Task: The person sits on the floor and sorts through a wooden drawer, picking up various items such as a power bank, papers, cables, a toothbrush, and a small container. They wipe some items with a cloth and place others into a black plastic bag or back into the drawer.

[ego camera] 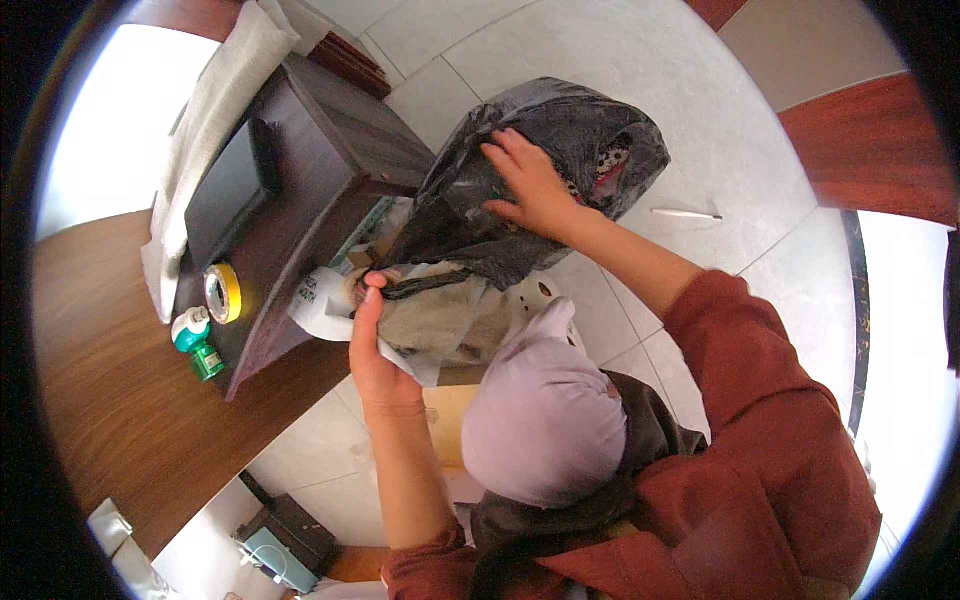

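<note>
A large black plastic bag lies on the tiled floor, with patterned and red items showing through its right side. My right hand rests on top of it, fingers spread and holding nothing. My left hand grips a white printed bag at the edge of the dark furniture, thumb on top. Beside that thumb, a beige-grey cloth lies bunched at the mouth of the black bag. What the left fingers touch underneath is partly hidden.
A dark wooden cabinet stands at left, bearing a black case, a yellow tape roll and a green bottle. A slim white pen-like object lies on the floor. My knee and a white clog are close to the bag.
</note>
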The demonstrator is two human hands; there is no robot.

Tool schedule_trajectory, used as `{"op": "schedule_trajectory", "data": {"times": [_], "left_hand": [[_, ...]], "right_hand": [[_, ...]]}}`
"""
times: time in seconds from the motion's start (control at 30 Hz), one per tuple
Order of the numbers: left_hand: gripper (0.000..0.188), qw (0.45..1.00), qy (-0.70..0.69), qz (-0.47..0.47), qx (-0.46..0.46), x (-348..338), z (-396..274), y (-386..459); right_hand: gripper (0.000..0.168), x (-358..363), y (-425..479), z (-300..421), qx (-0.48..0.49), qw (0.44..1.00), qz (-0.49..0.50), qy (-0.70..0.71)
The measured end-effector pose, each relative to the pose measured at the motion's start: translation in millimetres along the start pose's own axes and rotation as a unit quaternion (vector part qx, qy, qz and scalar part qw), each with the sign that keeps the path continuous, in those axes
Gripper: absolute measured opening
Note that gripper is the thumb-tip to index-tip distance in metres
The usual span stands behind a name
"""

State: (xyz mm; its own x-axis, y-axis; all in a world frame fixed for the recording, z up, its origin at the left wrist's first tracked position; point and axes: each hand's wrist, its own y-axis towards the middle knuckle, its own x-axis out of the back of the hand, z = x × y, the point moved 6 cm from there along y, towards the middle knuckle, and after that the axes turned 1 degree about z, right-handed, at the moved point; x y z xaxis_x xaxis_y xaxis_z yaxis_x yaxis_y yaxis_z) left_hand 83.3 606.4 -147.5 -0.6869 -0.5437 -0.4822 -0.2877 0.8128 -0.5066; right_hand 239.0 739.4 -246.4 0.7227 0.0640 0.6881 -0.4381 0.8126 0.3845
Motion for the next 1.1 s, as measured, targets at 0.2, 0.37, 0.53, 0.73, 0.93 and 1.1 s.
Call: {"op": "schedule_trajectory", "data": {"times": [0.2,0.37,0.53,0.73,0.93,1.1], "left_hand": [[0.016,1.0,-0.008,-0.015,0.007,8,-3,-1],[0.015,0.996,0.09,-0.029,-0.002,2,-3,-6],[0.019,0.982,0.19,-0.004,-0.02,-7,3,-13],[0.018,0.975,0.221,0.007,-0.013,-10,-9,-34],[0.014,0.983,0.181,-0.023,0.027,-6,22,-4],[0.012,0.956,0.282,-0.072,0.026,11,46,2]], "right_hand": [[0.054,118,-83,6,-0.051,0.988,-0.13,-0.062],[0.066,90,-135,-84,-0.527,0.802,-0.199,0.201],[0.034,2,-90,-229,-0.344,0.551,-0.319,0.69],[0.027,49,109,-135,-0.198,0.963,-0.124,0.134],[0.026,2,148,-118,-0.212,0.977,0.023,-0.004],[0.023,13,174,-89,-0.163,0.983,0.013,-0.088]]}}
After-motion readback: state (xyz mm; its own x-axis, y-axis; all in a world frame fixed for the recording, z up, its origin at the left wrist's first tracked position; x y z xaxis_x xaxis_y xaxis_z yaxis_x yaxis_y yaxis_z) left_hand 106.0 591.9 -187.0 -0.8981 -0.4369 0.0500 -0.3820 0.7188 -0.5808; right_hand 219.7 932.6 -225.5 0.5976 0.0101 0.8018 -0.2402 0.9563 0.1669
